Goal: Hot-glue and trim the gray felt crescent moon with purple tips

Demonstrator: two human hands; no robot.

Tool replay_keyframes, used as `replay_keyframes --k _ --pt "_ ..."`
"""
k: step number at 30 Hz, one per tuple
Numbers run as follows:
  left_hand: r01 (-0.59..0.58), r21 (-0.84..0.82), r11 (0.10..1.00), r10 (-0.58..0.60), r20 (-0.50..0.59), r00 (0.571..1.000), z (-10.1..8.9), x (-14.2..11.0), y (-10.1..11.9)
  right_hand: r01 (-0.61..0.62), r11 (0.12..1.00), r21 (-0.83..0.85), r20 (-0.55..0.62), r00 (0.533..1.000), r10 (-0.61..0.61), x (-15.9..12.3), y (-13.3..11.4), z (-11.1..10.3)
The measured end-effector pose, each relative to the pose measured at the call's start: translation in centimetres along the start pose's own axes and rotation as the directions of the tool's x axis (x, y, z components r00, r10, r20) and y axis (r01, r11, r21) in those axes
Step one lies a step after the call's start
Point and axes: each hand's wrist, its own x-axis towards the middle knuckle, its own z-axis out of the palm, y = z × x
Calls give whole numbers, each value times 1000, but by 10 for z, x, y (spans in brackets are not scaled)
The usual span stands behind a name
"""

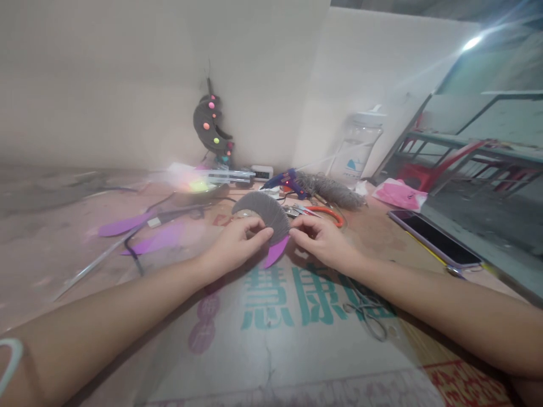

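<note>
A crescent (271, 212) wound with grey yarn is held in front of me, and its lower tip shows bare purple card (278, 251). My left hand (241, 240) pinches the crescent from its inner side, thumb on the wound surface. At the outer edge, close to where the yarn ends and the purple begins, my right hand (324, 240) has thumb and forefinger pressed together. Whatever lies between those fingertips is too small to make out. Behind the hands are orange-handled scissors (326, 213), a blue glue gun (286, 182) and a bundle of grey yarn (335, 191).
Purple card pieces (125, 225) and cables lie left. A finished-looking grey crescent with coloured balls (207, 124) hangs on the wall. Dark-handled scissors (371, 322) rest under my right forearm. A bottle (358, 144), pink packet (401, 195) and phone (435, 237) are right.
</note>
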Motion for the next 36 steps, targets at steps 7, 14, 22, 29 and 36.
replay_keyframes --k 7,14,22,29,36 --pt "49 -69 996 -52 -49 997 1 1 2 -47 996 76 20 999 45 1 0 0" --pt "31 -14 999 -32 -33 999 2 -1 5 -40 999 38 40 998 38 2 1 1" --pt "-33 75 997 36 -48 998 1 -3 5 -22 998 55 59 998 19 0 3 1" --pt "-42 98 994 46 -39 998 0 -3 6 -18 999 40 45 999 16 -1 0 0" --pt "38 37 999 -37 -39 999 0 -3 9 -72 994 79 64 996 67 -1 1 0"
